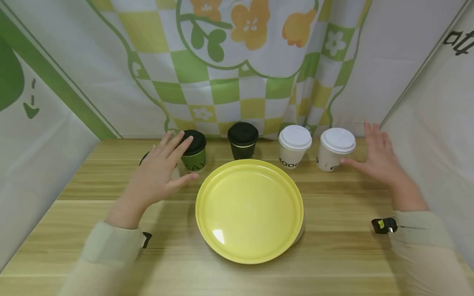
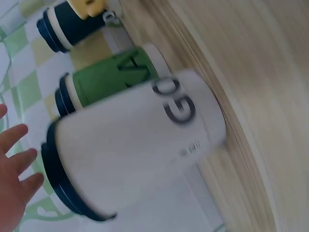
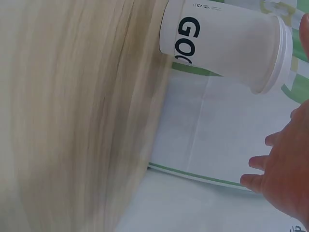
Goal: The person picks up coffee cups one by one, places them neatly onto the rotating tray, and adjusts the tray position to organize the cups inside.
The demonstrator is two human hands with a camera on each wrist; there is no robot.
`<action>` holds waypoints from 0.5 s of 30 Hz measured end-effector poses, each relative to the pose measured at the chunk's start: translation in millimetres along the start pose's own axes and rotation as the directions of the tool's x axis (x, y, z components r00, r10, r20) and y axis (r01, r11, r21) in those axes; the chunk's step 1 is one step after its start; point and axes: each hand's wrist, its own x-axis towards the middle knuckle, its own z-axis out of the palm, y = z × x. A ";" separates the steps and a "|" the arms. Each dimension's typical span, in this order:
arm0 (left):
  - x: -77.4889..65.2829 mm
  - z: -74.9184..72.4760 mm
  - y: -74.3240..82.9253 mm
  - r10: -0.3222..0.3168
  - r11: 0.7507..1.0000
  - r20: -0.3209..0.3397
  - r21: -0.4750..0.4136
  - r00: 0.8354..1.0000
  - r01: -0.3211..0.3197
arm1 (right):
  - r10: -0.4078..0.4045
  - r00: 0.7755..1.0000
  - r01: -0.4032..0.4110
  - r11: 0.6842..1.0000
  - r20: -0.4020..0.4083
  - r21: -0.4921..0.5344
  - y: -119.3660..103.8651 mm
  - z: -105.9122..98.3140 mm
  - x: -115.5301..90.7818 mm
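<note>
My left hand [image 1: 155, 172] is spread over a white paper cup [image 2: 135, 140] with a dark lid, largely hidden beneath it in the head view. Beside it stands a green cup [image 1: 194, 161] with a black lid, partly behind my fingertips. My right hand [image 1: 381, 158] is held with fingers extended just right of a white-lidded white cup [image 1: 331, 159], the thumb overlapping the cup's edge in the head view. In the right wrist view a gap shows between those fingers and the cup. Neither hand grips anything.
A black cup [image 1: 243, 150] and another white-lidded cup [image 1: 290, 157] stand mid-row. In front lies a round yellow plate [image 1: 249, 211], with a pale edge showing underneath. Near the black cup is a small yellow object [image 2: 91, 7] with a metal ring. Patterned cloth [image 1: 226, 90] hangs behind.
</note>
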 end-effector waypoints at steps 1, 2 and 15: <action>1.2 1.8 2.6 0.011 0.999 0.003 -0.033 1.000 -0.011 | -0.008 1.000 0.009 1.000 -0.003 0.018 0.6 1.2 1.4; 2.1 3.5 5.1 0.021 0.998 0.008 -0.063 1.000 -0.021 | -0.018 1.000 0.018 0.999 -0.007 0.038 0.9 2.2 2.8; 8.2 26.4 20.5 -0.008 0.925 0.206 -0.371 0.979 0.086 | 0.021 0.999 -0.030 0.941 0.030 0.338 6.9 18.6 8.9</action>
